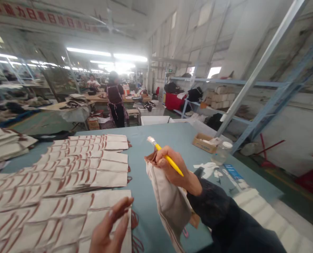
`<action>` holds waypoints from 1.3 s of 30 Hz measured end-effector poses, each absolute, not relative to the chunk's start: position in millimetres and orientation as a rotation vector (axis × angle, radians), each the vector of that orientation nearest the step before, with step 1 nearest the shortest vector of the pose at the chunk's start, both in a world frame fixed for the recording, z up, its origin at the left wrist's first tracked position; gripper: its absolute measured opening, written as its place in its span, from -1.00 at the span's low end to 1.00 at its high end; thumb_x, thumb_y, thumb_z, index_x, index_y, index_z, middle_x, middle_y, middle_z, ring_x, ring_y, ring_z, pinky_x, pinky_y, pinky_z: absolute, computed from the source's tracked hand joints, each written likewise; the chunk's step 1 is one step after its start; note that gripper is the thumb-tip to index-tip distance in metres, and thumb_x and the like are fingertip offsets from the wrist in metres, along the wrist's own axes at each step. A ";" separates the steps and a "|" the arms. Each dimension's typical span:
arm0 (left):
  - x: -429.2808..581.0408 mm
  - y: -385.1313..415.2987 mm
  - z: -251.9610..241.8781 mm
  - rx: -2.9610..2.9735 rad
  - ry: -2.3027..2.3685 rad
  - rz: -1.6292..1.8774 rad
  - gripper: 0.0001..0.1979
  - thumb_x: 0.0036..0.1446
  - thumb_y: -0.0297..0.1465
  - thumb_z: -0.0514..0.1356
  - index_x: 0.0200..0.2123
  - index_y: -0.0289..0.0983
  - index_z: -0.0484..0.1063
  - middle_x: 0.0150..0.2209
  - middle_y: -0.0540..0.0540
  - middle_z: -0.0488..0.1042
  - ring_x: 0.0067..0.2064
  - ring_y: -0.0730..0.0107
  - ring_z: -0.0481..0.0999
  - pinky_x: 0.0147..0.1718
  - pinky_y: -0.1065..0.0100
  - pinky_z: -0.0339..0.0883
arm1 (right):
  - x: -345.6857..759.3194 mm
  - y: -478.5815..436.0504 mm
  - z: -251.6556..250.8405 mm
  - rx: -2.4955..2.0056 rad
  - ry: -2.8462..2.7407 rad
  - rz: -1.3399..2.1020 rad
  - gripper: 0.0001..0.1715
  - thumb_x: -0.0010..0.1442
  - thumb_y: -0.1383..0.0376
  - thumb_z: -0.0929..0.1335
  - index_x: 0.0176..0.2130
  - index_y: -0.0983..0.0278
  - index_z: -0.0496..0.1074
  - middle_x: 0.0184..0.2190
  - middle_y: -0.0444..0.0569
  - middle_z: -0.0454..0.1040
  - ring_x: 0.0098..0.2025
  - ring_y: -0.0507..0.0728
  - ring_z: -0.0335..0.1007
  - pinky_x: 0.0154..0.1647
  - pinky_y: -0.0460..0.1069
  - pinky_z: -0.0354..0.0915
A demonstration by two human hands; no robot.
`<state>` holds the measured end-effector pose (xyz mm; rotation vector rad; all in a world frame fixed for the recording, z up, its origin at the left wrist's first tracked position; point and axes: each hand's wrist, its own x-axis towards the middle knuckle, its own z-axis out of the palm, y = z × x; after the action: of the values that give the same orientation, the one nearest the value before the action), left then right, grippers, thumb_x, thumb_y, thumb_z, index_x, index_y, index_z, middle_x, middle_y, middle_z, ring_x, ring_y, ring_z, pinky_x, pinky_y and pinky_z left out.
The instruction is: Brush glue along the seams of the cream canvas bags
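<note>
In my right hand is a yellow-handled paintbrush, its pale bristles tipped up to the left. The same hand also grips the top of a bundle of beige fabric pieces with brown edging, which hangs down over the table. My left hand is at the bottom, fingers apart and holding nothing that I can see. It hovers over or beside the nearest row of beige fabric pieces; whether it touches them I cannot tell. Several overlapping rows with brown strips fill the left side.
The blue-green table carries a small cardboard box, a lidded clear jar, white scraps and a pale stack on the right. Blue metal shelving stands beyond. A person stands at a farther table.
</note>
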<state>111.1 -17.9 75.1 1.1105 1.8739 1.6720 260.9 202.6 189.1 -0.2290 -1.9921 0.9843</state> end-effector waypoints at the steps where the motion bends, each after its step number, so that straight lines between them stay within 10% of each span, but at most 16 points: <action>1: 104.4 -9.3 93.0 1.172 1.865 1.646 -0.60 0.21 -0.09 0.34 0.10 0.06 0.67 0.09 -0.14 0.71 0.05 -0.13 0.72 0.11 -0.09 0.60 | 267.2 196.6 191.9 -0.209 -2.049 0.936 -0.43 0.41 -0.25 0.23 -0.24 0.13 0.39 -0.36 -0.07 0.55 -0.32 0.14 0.49 -0.19 0.06 0.45; 6: 101.2 38.4 170.9 1.642 1.576 1.584 -0.40 0.09 -0.31 0.32 0.25 -0.11 0.57 0.26 -0.17 0.58 0.33 -0.17 0.48 0.38 -0.12 0.26 | 292.8 172.1 199.1 -0.083 -2.255 0.790 -0.48 0.47 -0.17 0.20 -0.20 0.12 0.47 -0.44 -0.14 0.52 -0.51 0.06 0.33 -0.34 -0.02 0.38; 10: 110.7 51.4 192.6 1.725 1.398 1.272 -0.66 0.00 -0.39 0.26 -0.13 -0.17 0.70 -0.10 -0.14 0.71 -0.04 -0.02 0.63 0.01 0.15 0.56 | 301.4 172.8 198.7 -0.075 -2.229 0.735 -0.55 0.49 -0.11 0.22 -0.18 0.13 0.45 -0.44 -0.16 0.51 -0.52 0.04 0.31 -0.37 -0.04 0.34; 15: 115.8 42.6 186.7 1.473 1.185 1.061 -0.79 0.08 -0.23 0.25 -0.32 -0.20 0.62 -0.39 -0.05 0.59 -0.38 0.23 0.50 -0.42 0.37 0.42 | 302.8 180.7 189.5 -0.255 -2.047 0.868 -0.48 0.49 -0.17 0.19 -0.23 0.17 0.34 -0.46 -0.18 0.42 -0.50 0.03 0.28 -0.39 -0.05 0.28; 39: 124.9 -31.4 131.1 1.325 1.385 1.014 -0.72 0.33 -0.16 0.28 -0.26 -0.20 0.70 -0.29 -0.08 0.67 -0.26 0.26 0.59 -0.20 0.45 0.47 | 296.7 145.7 133.0 -0.338 -1.399 1.484 -0.40 0.42 -0.27 0.21 -0.10 0.16 0.37 -0.66 -0.33 0.28 -0.67 -0.03 0.11 -0.63 -0.13 0.10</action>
<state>124.9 -31.4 131.1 1.3247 1.3854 1.0138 296.7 145.7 133.0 -0.3383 -1.3990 1.4842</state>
